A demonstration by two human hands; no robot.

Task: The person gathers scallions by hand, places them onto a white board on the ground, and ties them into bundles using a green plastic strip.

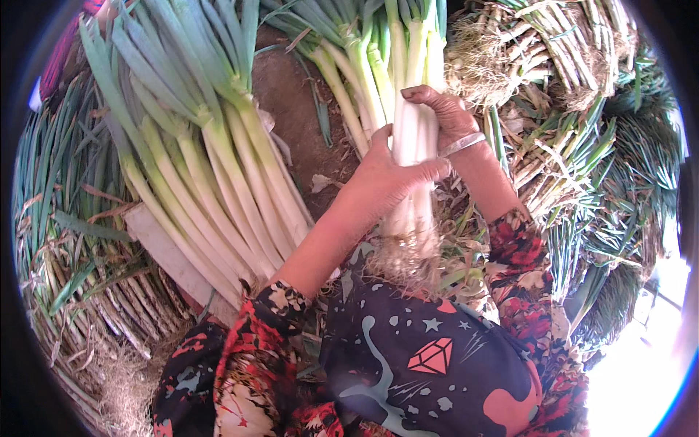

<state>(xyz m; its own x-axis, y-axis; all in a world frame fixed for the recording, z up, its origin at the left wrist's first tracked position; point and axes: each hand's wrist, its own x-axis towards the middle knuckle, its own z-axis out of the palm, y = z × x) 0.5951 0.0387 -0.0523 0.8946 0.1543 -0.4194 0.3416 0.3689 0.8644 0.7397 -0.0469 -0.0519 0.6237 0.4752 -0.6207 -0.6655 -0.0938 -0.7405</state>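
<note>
My left hand (393, 164) and my right hand (448, 120) are wrapped round the white stems of a bunch of large green onions (415, 138). The left hand grips from the near left side, its thumb across the stems. Slightly higher, the right hand closes from the right, and a pale band circles its wrist. The bunch stands upright, green leaves at the far end and stringy roots hanging near my lap. Just behind it on the left lie more green onions (357, 80) with white stems. A larger pile of cleaned green onions (218, 146) rests left of my left forearm.
Untrimmed green onions with dirty stems (116, 298) lie at the far left. Bundles with dry roots (502, 58) are stacked at the back right. Bare soil (291, 95) shows between the piles. A dark patterned apron (437, 357) covers my lap.
</note>
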